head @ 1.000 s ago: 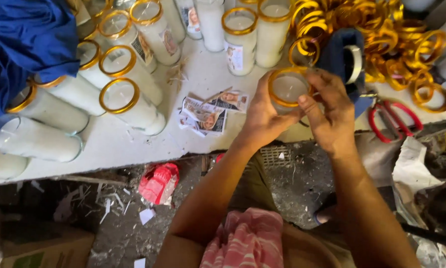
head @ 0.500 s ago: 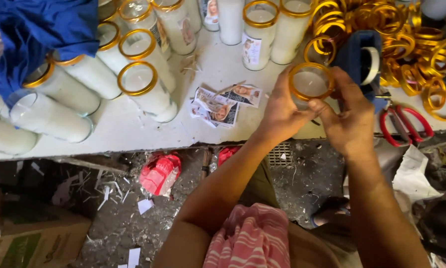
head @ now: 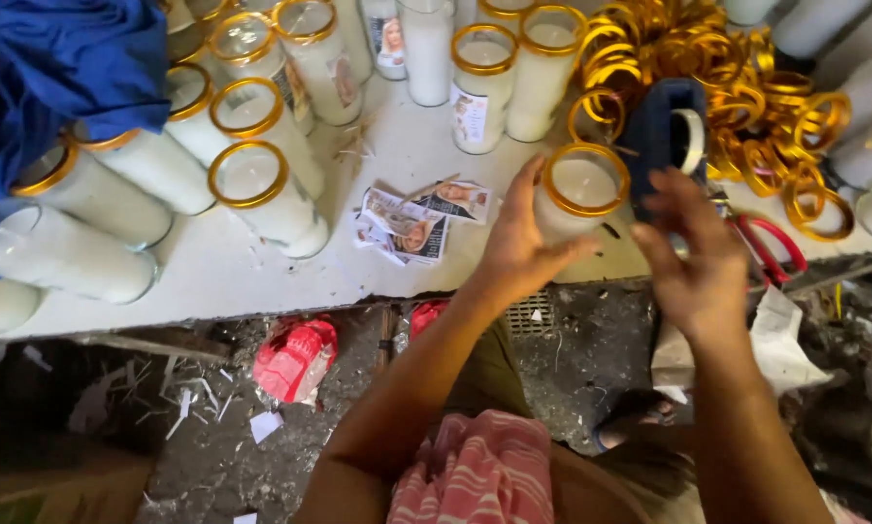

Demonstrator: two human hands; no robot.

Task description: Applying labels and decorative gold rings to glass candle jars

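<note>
Left hand (head: 523,243) cupped around the side of a white glass candle (head: 581,194) with a gold rim, thumb and fingers wrapped on its wall. Right hand (head: 693,257) now lifted off the candle, fingers loosely spread and slightly blurred, just beside the jar; half a second earlier pressed with the left against the rim. Ring by this reading seated, candle carried by the left hand alone. Beyond the right hand: dark blue tape dispenser (head: 664,131), heap of loose gold rings (head: 746,87), red scissors (head: 771,247) toward its outer side. Beside the left hand: small stack of printed picture labels (head: 411,223). Farther out past the left hand: rimmed candles lying tilted (head: 261,194), blue cloth (head: 57,68).
</note>
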